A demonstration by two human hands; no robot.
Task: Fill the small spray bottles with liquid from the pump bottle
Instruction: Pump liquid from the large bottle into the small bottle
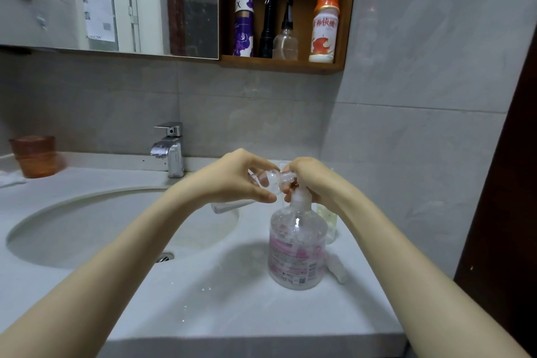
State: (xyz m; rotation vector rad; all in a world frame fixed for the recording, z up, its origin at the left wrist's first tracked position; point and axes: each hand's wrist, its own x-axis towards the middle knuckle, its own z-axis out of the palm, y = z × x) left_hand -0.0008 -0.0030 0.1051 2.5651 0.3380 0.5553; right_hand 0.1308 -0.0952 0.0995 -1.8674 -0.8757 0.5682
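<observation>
The left grip point(232, 180) pinches a small clear spray bottle point(268, 180) between thumb and fingers, holding it tilted on its side above the tabletop point(232, 314), neck toward the pump spout. The right grip point(311, 180) is curled over the pump head of the pump bottle point(296, 244), which stands upright on the tabletop just right of the sink point(87, 200). Whether neck and spout touch I cannot tell.

A pale yellowish bottle point(327, 221) stands just behind the pump bottle. A white piece point(337, 269) lies beside its base, and another white piece point(229, 206) lies at the sink rim under the left grip. The tap point(171, 148) stands behind the sink and an orange cup point(36, 155) far left. A wall shelf point(282, 64) holds four containers.
</observation>
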